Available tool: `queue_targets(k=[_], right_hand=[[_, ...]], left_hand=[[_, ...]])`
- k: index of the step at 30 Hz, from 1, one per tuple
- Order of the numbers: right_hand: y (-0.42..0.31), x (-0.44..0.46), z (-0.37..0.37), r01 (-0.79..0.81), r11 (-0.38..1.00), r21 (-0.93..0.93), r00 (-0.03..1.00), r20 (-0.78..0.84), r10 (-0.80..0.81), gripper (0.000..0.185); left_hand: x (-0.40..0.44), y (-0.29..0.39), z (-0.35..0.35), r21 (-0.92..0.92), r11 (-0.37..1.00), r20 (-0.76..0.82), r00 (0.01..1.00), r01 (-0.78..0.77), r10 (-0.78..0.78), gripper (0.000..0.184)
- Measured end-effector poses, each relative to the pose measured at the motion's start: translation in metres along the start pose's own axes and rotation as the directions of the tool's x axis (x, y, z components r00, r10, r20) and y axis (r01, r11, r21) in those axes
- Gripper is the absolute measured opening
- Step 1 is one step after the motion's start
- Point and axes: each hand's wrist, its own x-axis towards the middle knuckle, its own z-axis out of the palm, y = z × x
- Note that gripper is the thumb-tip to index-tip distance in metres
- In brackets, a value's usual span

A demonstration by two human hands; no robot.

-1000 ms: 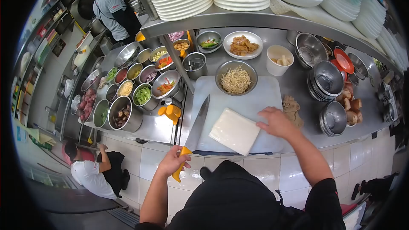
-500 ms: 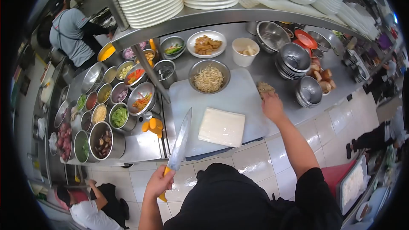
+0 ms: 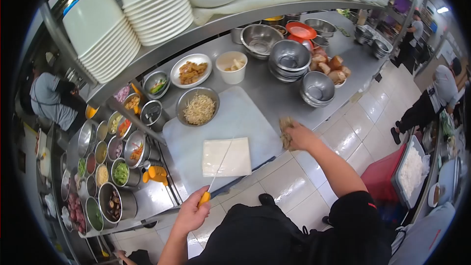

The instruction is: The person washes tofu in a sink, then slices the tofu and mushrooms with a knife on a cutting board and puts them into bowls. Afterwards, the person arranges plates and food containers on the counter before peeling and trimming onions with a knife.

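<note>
My left hand (image 3: 192, 212) is wrapped round the yellow handle of a kitchen knife (image 3: 222, 163). Its blade points away from me, seen nearly edge-on, and crosses in view over a flat, square, pale stack of sheets (image 3: 239, 159) that seems to be in clear plastic. Whether blade and sheets touch I cannot tell. The sheets lie on a white cutting board (image 3: 235, 113). At the board's right edge, my right hand (image 3: 300, 136) grips a crumpled brownish cloth (image 3: 285, 130). Behind the sheets, a steel bowl of bean sprouts (image 3: 198, 109) rests on the board.
Beyond the board stand a plate of browned pieces (image 3: 193, 72), a white tub (image 3: 231, 71) and stacked steel bowls (image 3: 289, 59). Ingredient pots (image 3: 117, 201) crowd the left. A shelf edge (image 3: 206, 19) with stacked dishes runs overhead. A co-worker (image 3: 436, 88) stands at right.
My view has swung to the right. The knife has turned from showing its broad side to nearly edge-on and now overlaps the sheets in view. My right hand has drawn the cloth nearer to me.
</note>
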Motion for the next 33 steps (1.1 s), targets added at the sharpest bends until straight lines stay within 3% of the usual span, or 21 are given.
queue_targets(k=[1,3,4,5,6,7,10,12,14,18,21,23,25,27,30,33], right_hand=[[0.008,-0.019,0.002,-0.039,0.997,0.072,0.999,-0.019,0.040,0.065],[0.025,-0.057,0.000,-0.148,0.961,0.234,0.987,-0.020,0.157,0.060],[0.033,-0.074,0.002,-0.197,0.930,0.311,0.978,-0.011,0.211,0.057],[0.040,-0.090,0.008,-0.204,0.692,0.692,0.971,0.055,0.231,0.060],[0.047,-0.106,0.015,-0.184,0.310,0.933,0.968,0.116,0.225,0.063],[0.055,-0.121,0.021,-0.134,-0.135,0.982,0.968,0.159,0.195,0.067],[0.039,-0.142,0.038,0.125,-0.589,0.798,0.992,-0.116,0.053,0.050],[0.020,-0.136,0.050,0.139,-0.615,0.776,0.984,-0.036,0.177,0.050],[0.000,-0.116,0.033,0.288,-0.667,0.687,0.936,-0.054,0.349,0.045],[0.028,-0.111,0.019,0.342,-0.582,0.738,0.827,0.057,0.559,0.035],[0.067,-0.109,0.024,0.404,-0.453,0.795,0.760,-0.016,0.650,0.034],[0.105,-0.113,0.020,0.389,-0.475,0.789,0.723,0.058,0.688,0.034],[0.144,-0.116,0.028,0.401,-0.449,0.798,0.750,-0.005,0.661,0.036],[0.148,-0.124,0.001,0.276,-0.291,0.916,0.787,-0.041,0.616,0.035],[0.120,-0.112,-0.023,-0.027,0.131,0.991,0.932,-0.023,0.362,0.036],[0.081,-0.066,-0.041,0.002,0.449,0.894,0.977,-0.096,0.188,0.037]], left_hand=[[0.011,0.002,0.006,0.140,0.975,-0.010,0.985,-0.171,0.174,0.048],[0.029,0.016,0.022,0.398,0.787,0.039,0.866,-0.471,0.498,0.048],[0.035,0.031,0.031,0.410,0.811,0.087,0.903,-0.417,0.421,0.050],[0.046,0.044,0.043,0.433,0.767,0.135,0.875,-0.474,0.465,0.051],[0.059,0.055,0.056,0.452,0.716,0.189,0.842,-0.532,0.506,0.052],[0.074,0.066,0.073,0.464,0.662,0.245,0.803,-0.589,0.543,0.053],[0.121,0.092,0.145,0.521,0.602,0.260,0.784,-0.605,0.564,0.052],[0.146,0.099,0.199,0.529,0.485,0.392,0.707,-0.697,0.588,0.050],[0.160,0.108,0.234,0.535,0.374,0.490,0.639,-0.758,0.593,0.047],[0.164,0.119,0.266,0.545,0.251,0.594,0.580,-0.800,0.558,0.040],[0.159,0.122,0.259,0.534,0.261,0.596,0.578,-0.804,0.558,0.045],[0.147,0.122,0.235,0.559,0.301,0.580,0.623,-0.773,0.525,0.048],[0.123,0.121,0.193,0.626,0.352,0.540,0.712,-0.696,0.449,0.049],[0.089,0.111,0.137,0.688,0.454,0.410,0.819,-0.567,0.401,0.047],[0.030,0.087,0.077,0.752,0.580,0.112,0.927,-0.314,0.357,0.048],[-0.008,0.069,0.056,0.720,0.685,-0.179,0.923,-0.114,0.342,0.047]])
